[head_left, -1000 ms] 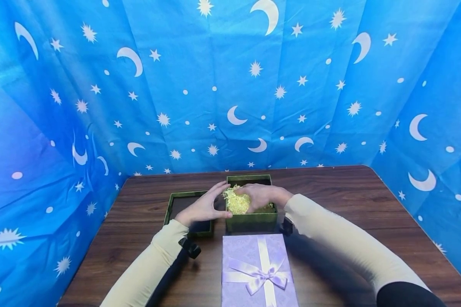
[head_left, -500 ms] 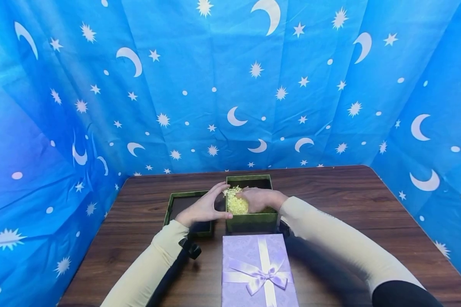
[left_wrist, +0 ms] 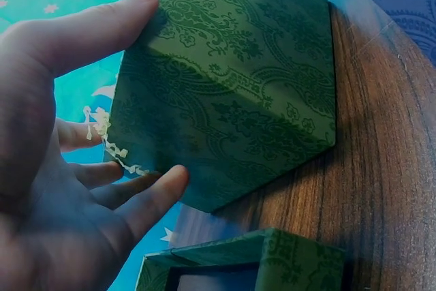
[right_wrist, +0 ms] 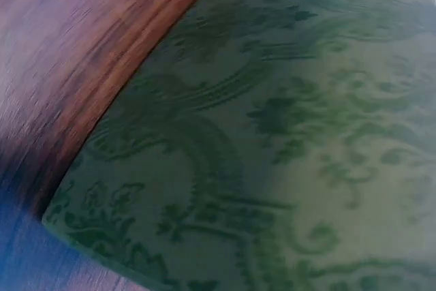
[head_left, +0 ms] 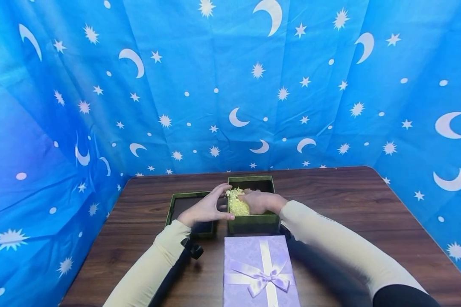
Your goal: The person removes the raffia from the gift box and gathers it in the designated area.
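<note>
A green patterned box (head_left: pixel 253 224) stands uncovered near the back of the table, with yellow shredded paper (head_left: pixel 239 205) heaped along its left side. My left hand (head_left: pixel 205 208) is spread at the box's left side, thumb by the near corner and fingers farther back. In the left wrist view its fingers look extended, and a few pale shreds (left_wrist: pixel 102 122) hang over the rim beside them. My right hand (head_left: pixel 258 201) reaches inside the box, against the shredded paper. Its fingertips are hidden there, and the right wrist view shows only the box's outer wall (right_wrist: pixel 272 134).
Left of the box lies a shallow green lid (head_left: pixel 202 235), open side up, partly under my left hand. A lilac gift box (head_left: pixel 240 251) with a ribbon bow sits in front. A blue star-and-moon curtain (head_left: pixel 199 76) surrounds the wooden table (head_left: pixel 342 196).
My right hand has sunk a little deeper into the box, and slightly less shredded paper shows. The left hand holds its place. The head view has shifted slightly.
</note>
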Demonstrator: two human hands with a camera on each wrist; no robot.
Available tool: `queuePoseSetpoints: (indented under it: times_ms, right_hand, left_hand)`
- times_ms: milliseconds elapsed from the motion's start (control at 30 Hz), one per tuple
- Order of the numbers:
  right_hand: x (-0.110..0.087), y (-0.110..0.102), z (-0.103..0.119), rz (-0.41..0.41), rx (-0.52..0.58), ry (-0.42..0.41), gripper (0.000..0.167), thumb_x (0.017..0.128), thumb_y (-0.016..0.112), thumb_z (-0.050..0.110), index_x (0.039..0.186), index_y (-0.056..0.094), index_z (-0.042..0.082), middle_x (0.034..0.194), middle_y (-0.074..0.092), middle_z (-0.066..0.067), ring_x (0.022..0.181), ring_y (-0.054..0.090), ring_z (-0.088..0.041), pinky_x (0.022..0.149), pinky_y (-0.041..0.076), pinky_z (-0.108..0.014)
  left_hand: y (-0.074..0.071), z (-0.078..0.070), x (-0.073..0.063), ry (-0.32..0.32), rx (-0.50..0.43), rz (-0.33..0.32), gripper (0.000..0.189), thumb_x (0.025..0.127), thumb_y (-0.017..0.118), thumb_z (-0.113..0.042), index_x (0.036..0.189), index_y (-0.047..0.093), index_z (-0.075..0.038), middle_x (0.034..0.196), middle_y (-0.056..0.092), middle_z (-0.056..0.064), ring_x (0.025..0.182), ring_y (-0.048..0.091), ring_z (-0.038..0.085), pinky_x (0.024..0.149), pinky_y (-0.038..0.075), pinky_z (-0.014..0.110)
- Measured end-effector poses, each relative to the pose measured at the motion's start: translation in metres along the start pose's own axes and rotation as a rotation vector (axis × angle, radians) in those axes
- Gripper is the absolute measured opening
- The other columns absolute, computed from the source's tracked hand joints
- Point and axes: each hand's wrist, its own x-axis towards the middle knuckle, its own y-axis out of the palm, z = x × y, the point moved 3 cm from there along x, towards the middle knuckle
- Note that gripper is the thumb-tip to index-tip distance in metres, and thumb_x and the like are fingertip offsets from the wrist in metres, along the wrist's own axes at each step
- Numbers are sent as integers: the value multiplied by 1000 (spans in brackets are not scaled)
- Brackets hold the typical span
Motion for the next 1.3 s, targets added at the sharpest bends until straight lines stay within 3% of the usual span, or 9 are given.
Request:
queuePoseSetpoints:
  times_ms: [200, 467, 833, 1033, 1133, 1300]
  right_hand:
    - [0, 2, 2, -7, -24, 17, 43, 93, 65, 25, 132, 54, 12, 146, 44, -24, 134, 42, -42, 107, 39, -59]
    - [2, 6, 7, -15, -118, 42, 58, 90, 69, 17, 143, 48, 10, 143, 51, -19, 135, 44, -36, 110, 39, -49]
    - [-3, 6, 7, -73, -127, 63, 61, 81, 79, 12, 138, 56, 11, 131, 60, -14, 120, 57, -31, 97, 50, -48]
    - [-9, 7, 6, -104, -83, 79, 48, 79, 78, 10, 125, 65, 14, 116, 69, -5, 108, 64, -25, 90, 53, -46]
    - [-7, 6, 7, -144, -44, 60, 41, 79, 76, 8, 119, 69, 14, 109, 71, -3, 102, 65, -25, 87, 53, -45]
    - [-2, 5, 9, -206, -60, 53, 16, 77, 76, 11, 90, 72, 18, 84, 70, 2, 84, 65, -22, 76, 54, -43]
  left_hand:
    - [-1, -2, -3, -7, 15, -5, 99, 77, 84, -19, 154, 22, -10, 161, 15, 10, 143, 27, 35, 103, 47, 44]
    - [1, 3, -9, -14, 22, 4, 100, 77, 84, -24, 154, 22, -14, 159, 16, 6, 143, 28, 33, 103, 47, 43]
    - [5, 0, -7, -18, 2, 55, 101, 80, 82, -19, 157, 15, -16, 161, 10, 9, 144, 26, 32, 102, 48, 41]
    - [9, 0, -8, -21, -29, 84, 101, 81, 81, -22, 157, 14, -18, 161, 9, 7, 144, 26, 33, 103, 48, 41]
    - [6, 1, -10, -24, -32, 69, 99, 81, 81, -21, 156, 16, -19, 161, 10, 8, 144, 26, 34, 104, 47, 44]
    - [1, 3, -13, -11, -15, 65, 98, 82, 80, -21, 157, 16, -18, 161, 10, 8, 145, 25, 35, 105, 45, 47]
